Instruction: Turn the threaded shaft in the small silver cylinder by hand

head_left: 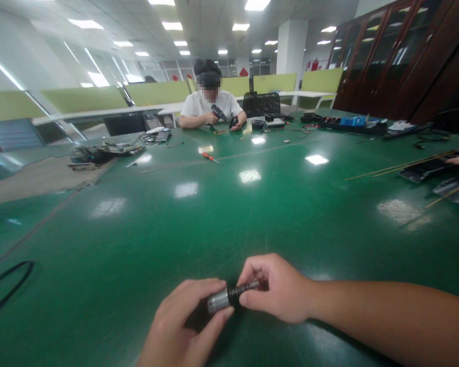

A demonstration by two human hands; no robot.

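"When the near side of the green table (145,244) is described, what is shown?"

"A two-section metal part is held low in the view, between two bare hands. The silver cylinder (218,302) is gripped by the left hand (187,316), with thumb and forefinger pressed to opposite sides. The ridged shaft (248,287), pointed away to the right, is pinched between thumb and fingers of the right hand (277,290)."

"Can it be told how far the work is along?"

"Only in part. Cylinder and shaft are lined up end to end, and a dark collar (234,295) is seen where they meet, so they are judged to be joined, at least loosely. Whether the fit is tight cannot be told, since the joint is partly covered by fingers."

"What is left undone?"

"The part is not yet set down or released by either hand, so the handling is judged to be unfinished. Whether the shaft is being turned, pulled or only steadied cannot be made out."

"And what is found farther off?"

"An orange-red screwdriver (209,157) is seen on the table, well apart from the hands. Beyond it, a dark handheld tool (219,112) is held by a seated person in a white shirt (193,104)."
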